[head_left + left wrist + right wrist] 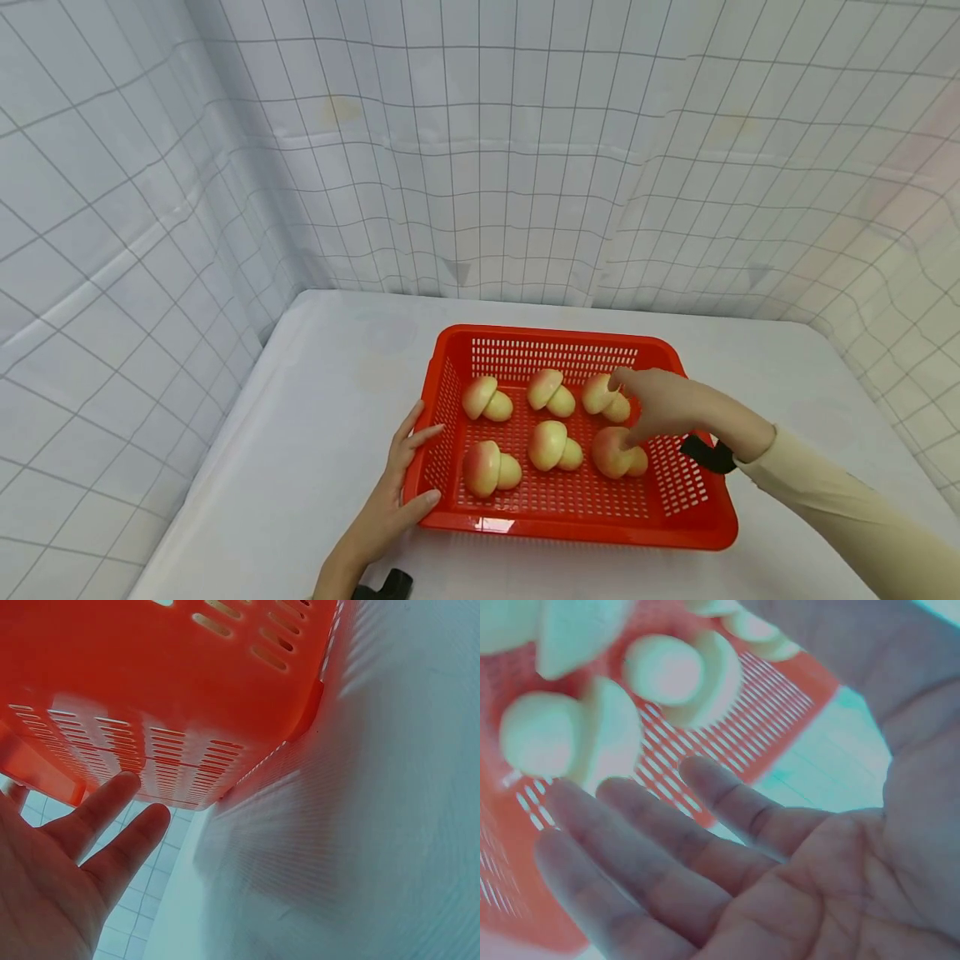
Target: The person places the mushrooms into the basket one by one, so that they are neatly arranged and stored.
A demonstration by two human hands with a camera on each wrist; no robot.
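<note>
A red plastic basket with slotted walls holds several toy mushrooms in two rows, their yellow caps blushed red. My left hand rests at the basket's left rim, thumb and one finger over the edge. In the left wrist view, two straight fingers lie along the outside of the slotted wall. Over the basket's right end hovers my right hand, fingers extended and palm bare. It overlaps the back right mushroom and is close to the front right mushroom. In the right wrist view its fingertips are beside a mushroom.
The basket stands on a table with a white cover. White curtains with a dark grid enclose the back and both sides. Black straps circle both wrists, and a pale sleeve covers the right forearm.
</note>
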